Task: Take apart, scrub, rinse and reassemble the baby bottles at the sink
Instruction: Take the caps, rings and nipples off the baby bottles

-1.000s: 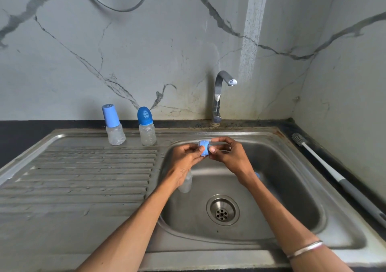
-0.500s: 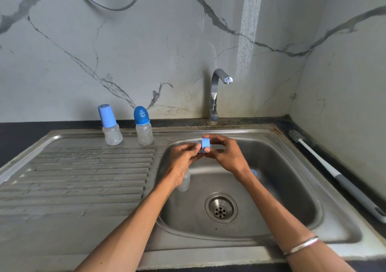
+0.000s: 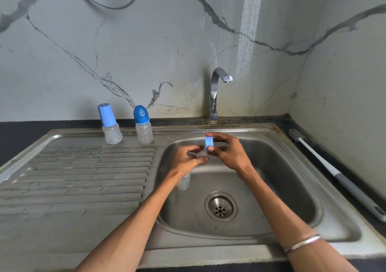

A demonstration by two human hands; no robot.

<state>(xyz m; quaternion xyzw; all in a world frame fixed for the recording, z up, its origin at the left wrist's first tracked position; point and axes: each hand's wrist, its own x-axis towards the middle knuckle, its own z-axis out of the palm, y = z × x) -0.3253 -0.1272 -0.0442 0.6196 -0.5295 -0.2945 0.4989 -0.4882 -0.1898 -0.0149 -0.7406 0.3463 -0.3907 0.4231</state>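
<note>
The step in hand looks like taking apart: over the sink [image 3: 292,144], in front of the tap [image 3: 215,92], the right hand [image 3: 227,153] pinches a blue screw ring [image 3: 209,141] between thumb and forefinger, held on edge. The left hand [image 3: 186,160], just left of it, has its fingers closed on a clear soft piece, probably the teat [image 3: 201,153], which sits right under the ring. I cannot tell whether the teat is free of the ring or touching it.

A clear bottle body [image 3: 183,183] stands in the basin below the left wrist, left of the drain [image 3: 221,206]. 2 capped bottles [image 3: 111,125] [image 3: 143,127] stand on the draining board [image 3: 73,177], to the left of the tap. A long brush [image 3: 334,171] lies on the counter, right of the basin. No water runs from the tap.

The next move, as I judge it, calls for setting the 2 small parts down in the basin and freeing a hand for the brush or the tap; wet, small pieces could slip toward the drain.

Against 0.5 s ago, the ring has gone from between both hands to the right hand alone, and the teat now shows in the left. At 1.0 s ago both hands gripped the ring together.
</note>
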